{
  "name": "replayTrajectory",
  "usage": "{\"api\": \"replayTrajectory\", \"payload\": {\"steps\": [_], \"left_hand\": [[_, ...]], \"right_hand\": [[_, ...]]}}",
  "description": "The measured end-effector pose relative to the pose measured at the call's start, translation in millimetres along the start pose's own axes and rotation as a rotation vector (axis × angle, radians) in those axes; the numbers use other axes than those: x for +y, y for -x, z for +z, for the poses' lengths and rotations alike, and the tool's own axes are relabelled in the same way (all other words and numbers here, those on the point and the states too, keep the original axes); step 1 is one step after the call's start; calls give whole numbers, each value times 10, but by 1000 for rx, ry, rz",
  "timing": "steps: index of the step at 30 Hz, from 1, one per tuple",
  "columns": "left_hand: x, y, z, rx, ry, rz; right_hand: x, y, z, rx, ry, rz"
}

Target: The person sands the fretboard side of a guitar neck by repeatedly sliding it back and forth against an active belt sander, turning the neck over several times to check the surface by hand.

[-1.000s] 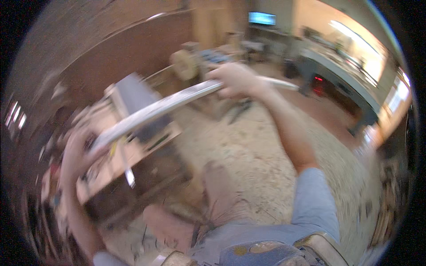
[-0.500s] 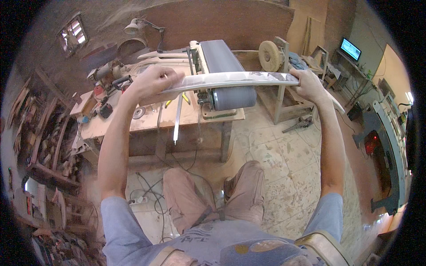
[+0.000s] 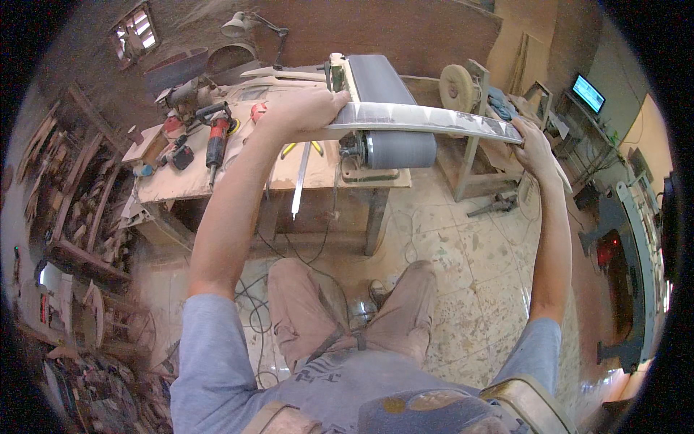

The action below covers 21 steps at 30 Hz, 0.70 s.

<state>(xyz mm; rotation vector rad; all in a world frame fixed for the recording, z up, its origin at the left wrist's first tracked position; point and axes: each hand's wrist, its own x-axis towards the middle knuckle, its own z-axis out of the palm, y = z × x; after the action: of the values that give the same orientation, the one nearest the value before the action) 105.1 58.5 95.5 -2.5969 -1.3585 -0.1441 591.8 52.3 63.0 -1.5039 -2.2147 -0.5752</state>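
Observation:
A long, curved, pale strip [image 3: 426, 118] with grey patches along its face is held crosswise in front of me. My left hand [image 3: 307, 114] is closed round its left part. My right hand [image 3: 535, 148] grips it farther right, and the strip's tapering end runs on past that hand. Behind and below the strip is a belt sander with a grey belt [image 3: 376, 78] and a front roller [image 3: 400, 150]. The strip crosses in front of the belt just above the roller; whether they touch I cannot tell.
The workbench [image 3: 253, 173] bears a red and black power tool [image 3: 217, 145], a metal bar [image 3: 300, 184] jutting over its edge and a desk lamp [image 3: 235, 27]. Right of the sander stands a round buffing wheel [image 3: 457, 88]. Cables [image 3: 253, 307] lie on the floor near my legs.
Both hands and the strip have shifted to the right across the sander, the left hand more so. The strip's right end now slopes lower. A power tool on the bench has come into sight.

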Motion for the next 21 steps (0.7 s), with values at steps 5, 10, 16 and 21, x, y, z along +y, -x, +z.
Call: {"api": "replayTrajectory", "payload": {"steps": [5, 10, 16, 21], "left_hand": [[161, 50, 10, 180, -192, 39], [318, 95, 15, 257, -203, -93], [359, 67, 88, 393, -165, -191], [428, 49, 126, 498, -57, -278]], "right_hand": [[122, 43, 133, 171, 47, -49], [65, 53, 165, 200, 85, 22], [-56, 7, 171, 241, 145, 88], [19, 18, 233, 304, 213, 62]]}}
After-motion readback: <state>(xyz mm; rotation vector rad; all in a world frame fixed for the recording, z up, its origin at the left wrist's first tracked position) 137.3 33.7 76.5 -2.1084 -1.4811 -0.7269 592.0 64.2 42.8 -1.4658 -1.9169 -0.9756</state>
